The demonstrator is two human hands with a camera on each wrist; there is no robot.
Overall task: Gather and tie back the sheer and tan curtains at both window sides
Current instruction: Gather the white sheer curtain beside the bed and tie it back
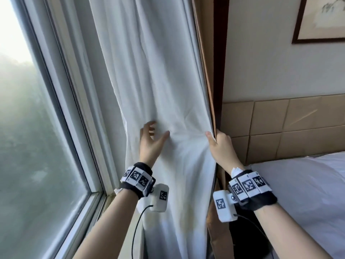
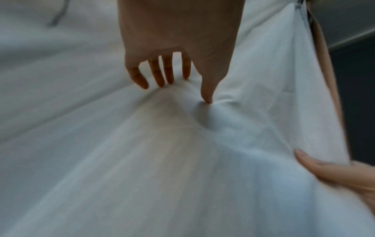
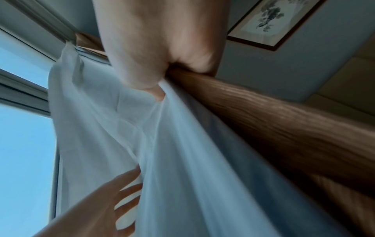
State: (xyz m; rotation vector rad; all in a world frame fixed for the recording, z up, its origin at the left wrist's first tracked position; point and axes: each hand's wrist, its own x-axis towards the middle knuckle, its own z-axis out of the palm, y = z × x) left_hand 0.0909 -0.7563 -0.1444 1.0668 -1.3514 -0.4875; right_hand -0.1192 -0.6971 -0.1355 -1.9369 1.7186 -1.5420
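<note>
Two curtains are seen at frame centre: the white sheer curtain [image 1: 158, 90] and, along its right edge, the tan curtain [image 1: 209, 75]. Both edges are gripped in the right hand [image 1: 222, 146]; the left hand [image 1: 151, 141] is pressed on the sheer, fingers spread. One window [image 1: 28, 109] at left; one framed picture [image 1: 323, 19] upper right; one bed [image 1: 308, 193] lower right.

Head looks down; wrists close, sharing curtain [image 1: 158, 81]
</note>
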